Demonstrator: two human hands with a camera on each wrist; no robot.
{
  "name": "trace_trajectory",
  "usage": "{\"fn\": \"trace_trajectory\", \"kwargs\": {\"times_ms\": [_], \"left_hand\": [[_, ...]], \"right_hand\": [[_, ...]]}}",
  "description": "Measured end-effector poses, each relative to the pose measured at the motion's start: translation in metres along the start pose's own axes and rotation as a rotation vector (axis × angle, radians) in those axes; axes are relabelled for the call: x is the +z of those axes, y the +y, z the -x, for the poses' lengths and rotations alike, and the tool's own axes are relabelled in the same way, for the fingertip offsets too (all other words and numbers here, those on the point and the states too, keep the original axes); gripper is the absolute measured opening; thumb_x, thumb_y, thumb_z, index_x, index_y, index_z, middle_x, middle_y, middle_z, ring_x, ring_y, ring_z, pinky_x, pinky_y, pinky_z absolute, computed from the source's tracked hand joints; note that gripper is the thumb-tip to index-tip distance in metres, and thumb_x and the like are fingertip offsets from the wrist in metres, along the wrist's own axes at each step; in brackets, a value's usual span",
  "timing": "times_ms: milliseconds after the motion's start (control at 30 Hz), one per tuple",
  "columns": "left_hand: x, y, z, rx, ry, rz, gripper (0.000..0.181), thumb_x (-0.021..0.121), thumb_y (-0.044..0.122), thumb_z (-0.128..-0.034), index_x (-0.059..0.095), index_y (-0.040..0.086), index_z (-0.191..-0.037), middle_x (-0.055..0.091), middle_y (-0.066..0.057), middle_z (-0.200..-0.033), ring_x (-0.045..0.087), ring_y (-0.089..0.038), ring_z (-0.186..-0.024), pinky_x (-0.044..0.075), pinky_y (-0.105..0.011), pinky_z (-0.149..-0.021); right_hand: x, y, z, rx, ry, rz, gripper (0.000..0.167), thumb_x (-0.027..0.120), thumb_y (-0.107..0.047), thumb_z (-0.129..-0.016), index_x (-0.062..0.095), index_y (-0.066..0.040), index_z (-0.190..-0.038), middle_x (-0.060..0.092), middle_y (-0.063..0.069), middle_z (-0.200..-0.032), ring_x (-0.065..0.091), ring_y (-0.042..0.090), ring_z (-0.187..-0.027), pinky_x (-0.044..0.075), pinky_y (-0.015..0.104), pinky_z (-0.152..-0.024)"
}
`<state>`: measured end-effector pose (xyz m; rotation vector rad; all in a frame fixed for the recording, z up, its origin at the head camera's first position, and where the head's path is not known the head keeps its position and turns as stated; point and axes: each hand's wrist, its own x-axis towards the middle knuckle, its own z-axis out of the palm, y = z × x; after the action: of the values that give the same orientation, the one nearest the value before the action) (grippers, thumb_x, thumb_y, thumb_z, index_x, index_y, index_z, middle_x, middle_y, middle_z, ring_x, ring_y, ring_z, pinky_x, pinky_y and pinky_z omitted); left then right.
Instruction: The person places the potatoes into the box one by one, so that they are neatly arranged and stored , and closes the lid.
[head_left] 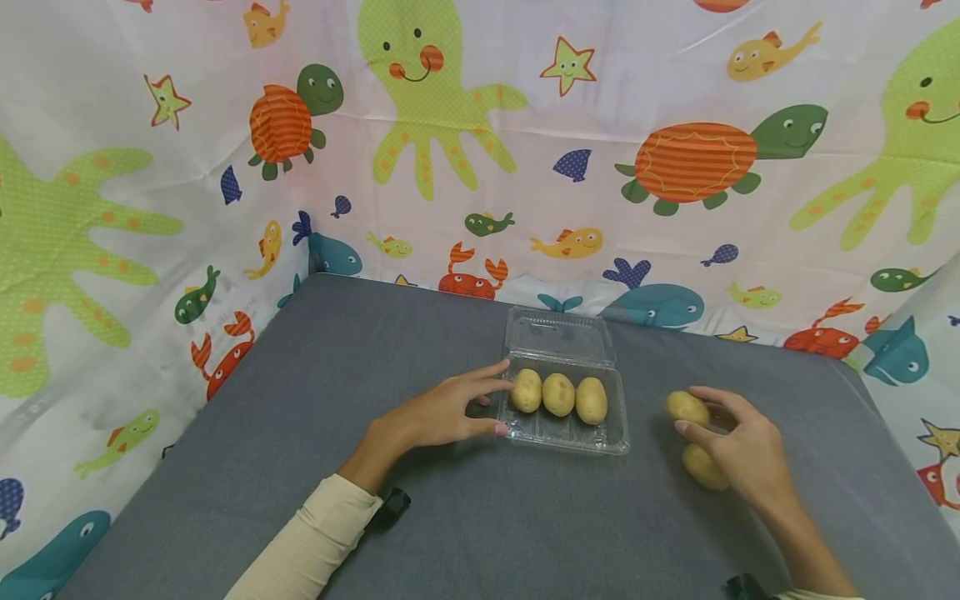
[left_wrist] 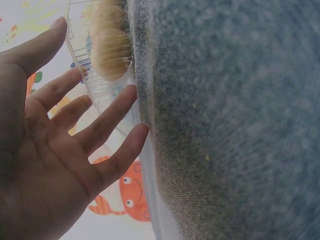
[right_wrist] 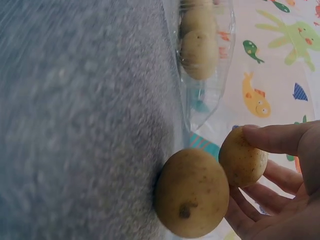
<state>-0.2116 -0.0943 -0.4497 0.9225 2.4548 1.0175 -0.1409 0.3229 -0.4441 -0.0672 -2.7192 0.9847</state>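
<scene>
A clear plastic clamshell box (head_left: 555,435) lies with its lid (head_left: 558,336) folded back. Three potatoes (head_left: 558,395) sit in a row inside it. At the box's left side, my left hand (head_left: 450,410) rests its fingertips against the edge, fingers spread and relaxed. To the right of the box, my right hand (head_left: 746,446) pinches a potato (right_wrist: 242,157) between thumb and fingers, held off the cloth in the right wrist view. Just below that hand, another potato (right_wrist: 192,195) lies on the cloth, partly covered by the hand in the head view.
Dark grey cloth (head_left: 450,517) covers the table. A white curtain (head_left: 465,75) printed with sea animals hangs behind and along both sides, close behind the box's lid.
</scene>
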Motion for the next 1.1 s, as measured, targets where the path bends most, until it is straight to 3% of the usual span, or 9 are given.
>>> {"fn": "trace_trajectory", "kwargs": {"times_ms": [733,1100], "left_hand": [[0.0,-0.001,0.0,-0.005,0.004,0.008,0.07,0.075,0.045,-0.0991,0.048,0.027,-0.161,0.019,0.011,-0.177,0.06,-0.022,-0.137,0.046,-0.051,-0.114],[0.0,-0.001,0.0,-0.005,0.0,0.0,0.071,0.075,0.046,-0.0991,0.047,0.027,-0.161,0.018,0.011,-0.177,0.06,-0.022,-0.137,0.047,-0.05,-0.113]], "right_hand": [[0.011,-0.029,0.005,-0.016,-0.019,-0.052,0.054,0.089,-0.037,-0.089,0.072,-0.017,-0.136,0.076,0.011,-0.125,0.053,-0.024,-0.095,0.046,0.037,-0.089],[0.016,-0.041,0.007,-0.062,-0.034,-0.084,0.051,0.088,-0.034,-0.09,0.072,-0.02,-0.136,0.074,0.005,-0.126,0.056,-0.019,-0.099,0.048,0.013,-0.078]]}}
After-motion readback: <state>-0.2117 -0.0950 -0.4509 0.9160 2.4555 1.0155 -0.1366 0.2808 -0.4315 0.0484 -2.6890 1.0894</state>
